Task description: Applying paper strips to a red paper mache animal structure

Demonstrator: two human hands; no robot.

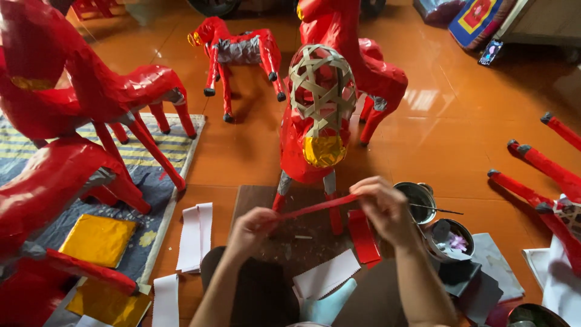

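2 hands (321, 221) pinch red paper strip (318, 208) taut before paper horse (315, 121); bare floor (460, 133) right.

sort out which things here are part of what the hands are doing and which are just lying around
In use:
- left hand and right hand stretching a red paper strip
- half-covered horse figure with bare woven head
- paste pot

Lying about:
- finished red horses
- gold foil sheets
- white paper strips
- striped mat

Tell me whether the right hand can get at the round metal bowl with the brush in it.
Probably yes: the round metal bowl sits uncovered just beside the right hand, nothing between, though both hands hold the red paper strip.
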